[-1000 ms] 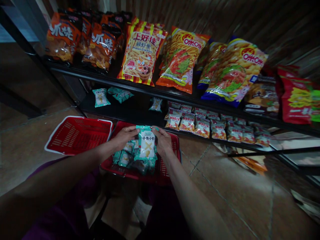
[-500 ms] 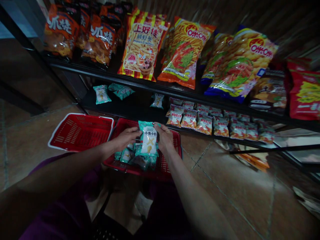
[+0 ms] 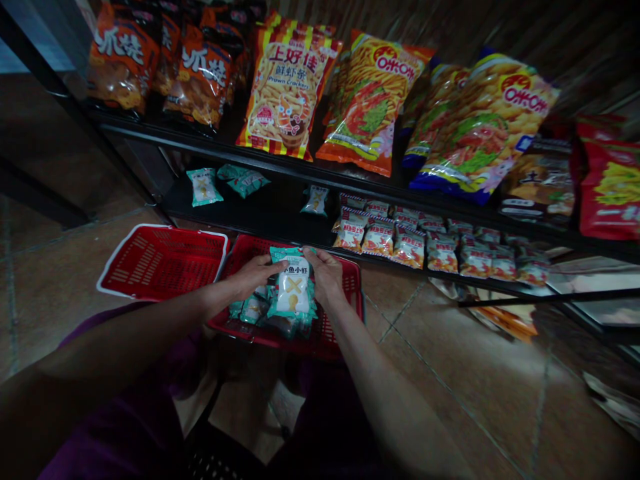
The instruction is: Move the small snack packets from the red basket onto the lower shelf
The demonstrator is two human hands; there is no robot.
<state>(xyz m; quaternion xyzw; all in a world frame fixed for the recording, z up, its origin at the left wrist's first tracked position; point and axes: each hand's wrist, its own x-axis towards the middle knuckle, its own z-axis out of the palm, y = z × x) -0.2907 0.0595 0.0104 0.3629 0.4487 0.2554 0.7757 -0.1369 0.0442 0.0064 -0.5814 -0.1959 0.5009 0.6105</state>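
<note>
Both my hands hold one small teal-and-white snack packet upright over a red basket. My left hand pinches its upper left edge and my right hand grips its upper right edge. Under the packet, several more teal packets lie piled in that basket. A few matching teal packets lie on the dark lower shelf just behind.
A second red basket stands to the left on the tiled floor. Small red-and-white packets line the lower shelf to the right. Large snack bags fill the upper shelf.
The packet between my hands has tilted slightly and sits a little lower and to the left. The view shifted a bit; the baskets and shelves stayed put.
</note>
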